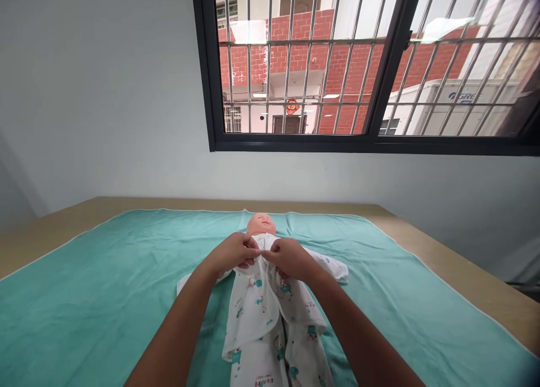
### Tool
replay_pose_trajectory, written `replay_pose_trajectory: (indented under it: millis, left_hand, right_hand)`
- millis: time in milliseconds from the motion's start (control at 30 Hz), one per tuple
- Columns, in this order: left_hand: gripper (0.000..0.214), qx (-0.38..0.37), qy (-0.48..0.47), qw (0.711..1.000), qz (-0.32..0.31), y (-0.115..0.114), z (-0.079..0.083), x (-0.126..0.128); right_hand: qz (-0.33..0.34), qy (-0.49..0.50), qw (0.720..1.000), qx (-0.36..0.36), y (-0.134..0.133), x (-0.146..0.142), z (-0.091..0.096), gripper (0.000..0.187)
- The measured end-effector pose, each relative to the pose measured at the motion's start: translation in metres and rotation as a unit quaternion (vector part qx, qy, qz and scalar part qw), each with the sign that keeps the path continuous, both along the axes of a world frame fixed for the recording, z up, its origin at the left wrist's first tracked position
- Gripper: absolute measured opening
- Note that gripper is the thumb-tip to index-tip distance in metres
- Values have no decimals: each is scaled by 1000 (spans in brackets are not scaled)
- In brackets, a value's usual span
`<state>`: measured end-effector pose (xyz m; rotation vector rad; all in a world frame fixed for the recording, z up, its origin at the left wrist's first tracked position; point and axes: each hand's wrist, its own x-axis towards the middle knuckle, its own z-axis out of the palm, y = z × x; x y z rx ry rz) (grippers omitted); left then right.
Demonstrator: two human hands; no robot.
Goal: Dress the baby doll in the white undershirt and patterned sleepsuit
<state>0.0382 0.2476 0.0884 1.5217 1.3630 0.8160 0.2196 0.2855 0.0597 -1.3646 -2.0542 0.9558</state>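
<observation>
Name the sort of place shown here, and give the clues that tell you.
Probably a plain indoor practice room for baby care: a baby doll in a printed white garment lies on a green towel spread over a wooden table, beneath a barred window.

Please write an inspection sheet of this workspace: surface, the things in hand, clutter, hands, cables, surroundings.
Surface: wooden table covered by a green towel, spread flat.
Things in hand: baby doll lying face up in a white printed garment, lower front open.
Clutter: nothing seen.
Hands: left hand and right hand both pinch the garment at the doll's chest, fingertips meeting.
Cables: nothing seen.
Surroundings: white wall; barred window showing a brick building.
</observation>
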Motion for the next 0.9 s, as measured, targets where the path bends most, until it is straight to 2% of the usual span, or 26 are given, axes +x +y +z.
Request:
replay_pose_trajectory:
  millis: [100, 167, 267, 367, 533, 700, 900]
  left_hand:
    - [17, -6, -26, 1000, 1, 2, -3, 0]
    - [16, -6, -37, 999, 7, 3, -6, 4]
    - [14, -3, -53, 998, 19, 4, -8, 12]
    - [14, -5, -74, 997, 32, 7, -10, 20]
    - [14, -21, -113, 993, 38, 10, -15, 22]
    - [22, -35, -161, 986, 16, 9, -18, 17]
    - [25, -41, -176, 983, 16, 7, -16, 16]
  right_hand:
    - [-7, 14, 1000, 23, -2, -1, 0, 28]
    - [-6, 34, 999, 10, 0, -1, 0, 23]
    - [12, 80, 995, -63, 6, 4, 1, 14]
    - [46, 155, 977, -137, 11, 11, 1, 13]
    - [81, 252, 945, -193, 14, 18, -5, 18]
    - [89, 273, 933, -215, 16, 19, -9, 20]
    - [91, 262, 937, -214, 17, 21, -9, 18]
